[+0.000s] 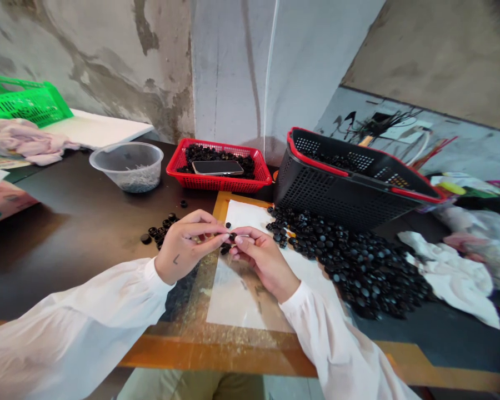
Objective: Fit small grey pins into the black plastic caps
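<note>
My left hand (187, 241) and my right hand (260, 255) meet over a white sheet (233, 294) on the table, fingertips pinched together on a small black round part (232, 237). Both hands are closed on it. A large heap of the same black round parts (354, 261) lies just to the right of my right hand. A small group of black parts (160, 228) sits on the dark tabletop beside my left hand. White sleeves cover both forearms.
A red basket (216, 180) of black parts with a phone (217, 167) on top stands behind my hands. A black crate with red rim (341, 183) sits at right. A clear plastic bowl (127, 165), a green basket (23, 103) and white cloth (454, 278) lie around.
</note>
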`<state>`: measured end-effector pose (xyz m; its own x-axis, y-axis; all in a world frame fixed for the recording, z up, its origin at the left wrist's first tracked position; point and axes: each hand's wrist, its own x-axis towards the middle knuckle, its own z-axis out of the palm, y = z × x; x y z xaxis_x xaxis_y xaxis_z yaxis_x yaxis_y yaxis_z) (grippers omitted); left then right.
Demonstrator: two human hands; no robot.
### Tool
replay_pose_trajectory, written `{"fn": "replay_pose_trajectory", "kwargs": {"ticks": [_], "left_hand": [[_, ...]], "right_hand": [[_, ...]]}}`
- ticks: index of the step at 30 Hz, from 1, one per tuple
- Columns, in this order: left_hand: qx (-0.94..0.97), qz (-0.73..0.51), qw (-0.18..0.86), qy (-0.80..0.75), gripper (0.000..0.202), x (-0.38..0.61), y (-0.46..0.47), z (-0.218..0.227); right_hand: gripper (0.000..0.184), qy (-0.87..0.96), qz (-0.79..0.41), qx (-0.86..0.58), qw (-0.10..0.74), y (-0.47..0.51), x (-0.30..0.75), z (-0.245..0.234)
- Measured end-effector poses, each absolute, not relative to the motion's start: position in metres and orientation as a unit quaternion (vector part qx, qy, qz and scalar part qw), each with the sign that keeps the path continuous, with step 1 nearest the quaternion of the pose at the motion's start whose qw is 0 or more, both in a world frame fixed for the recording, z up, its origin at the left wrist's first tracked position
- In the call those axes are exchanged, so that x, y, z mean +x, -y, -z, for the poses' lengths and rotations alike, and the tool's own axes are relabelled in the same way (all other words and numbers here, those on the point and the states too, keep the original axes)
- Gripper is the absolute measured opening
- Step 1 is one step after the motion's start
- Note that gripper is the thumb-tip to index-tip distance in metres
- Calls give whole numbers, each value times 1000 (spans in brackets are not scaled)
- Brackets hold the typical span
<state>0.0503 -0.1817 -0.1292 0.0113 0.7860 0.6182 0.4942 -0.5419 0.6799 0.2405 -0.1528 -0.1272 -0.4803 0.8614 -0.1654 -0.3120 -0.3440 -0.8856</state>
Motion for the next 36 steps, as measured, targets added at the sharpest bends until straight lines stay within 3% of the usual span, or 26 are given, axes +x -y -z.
{"fn": "replay_pose_trajectory", "kwargs": {"ticks": [8, 12, 15, 18, 23, 29, 36], "left_hand": [[789, -448, -66, -414, 24, 38, 174, 124], [728, -336, -135, -582, 36, 1, 152, 112], [663, -189, -135, -712, 41, -30, 133, 115], [656, -136, -60, -740, 38, -49, 118, 125], [678, -206, 31, -705, 25, -50, 112, 131], [723, -424, 165, -520, 28, 10, 148, 123], [781, -461, 93, -411, 19, 41, 172, 120]], "right_hand": [[34, 418, -739, -338, 405, 149, 242, 131], [33, 402, -739, -338, 422, 147, 244, 131], [32, 400, -735, -337, 430, 146, 244, 130], [31, 403, -732, -337, 433, 146, 244, 131], [30, 411, -728, -330, 438, 146, 244, 133], [24, 466, -669, -354, 458, 147, 243, 130], [17, 585, -548, -380, 460, 152, 243, 127]]}}
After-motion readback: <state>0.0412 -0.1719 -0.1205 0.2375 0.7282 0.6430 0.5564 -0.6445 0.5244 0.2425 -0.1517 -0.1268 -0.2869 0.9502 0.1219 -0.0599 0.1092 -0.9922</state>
